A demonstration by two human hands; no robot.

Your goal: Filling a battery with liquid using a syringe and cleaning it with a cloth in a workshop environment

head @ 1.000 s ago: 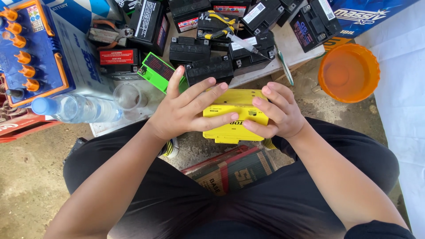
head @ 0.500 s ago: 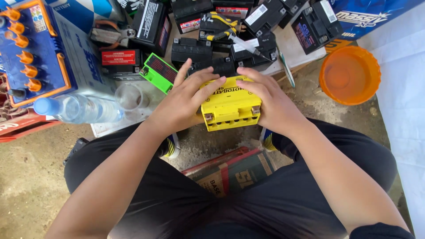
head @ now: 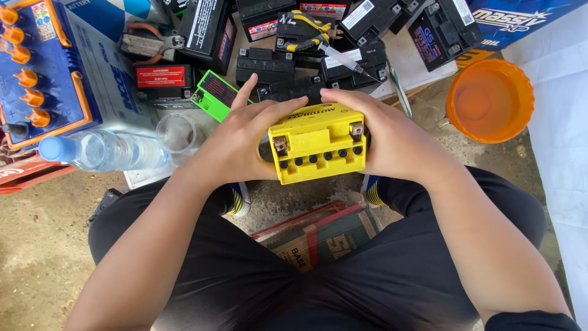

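Both hands, left hand [head: 236, 144] and right hand [head: 392, 138], clasp the small yellow plastic battery [head: 318, 144] by its sides, fingers wrapped round it, above the lap, near black batteries [head: 288, 67] on the ground.

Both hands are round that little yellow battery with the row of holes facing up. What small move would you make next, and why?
Probably lower the yellow battery level onto a firm surface. The left hand and right hand clasp its sides in mid-air above the lap, with six open filler holes facing up; tilted, they might spill. The syringe and water bottle lie nearby.
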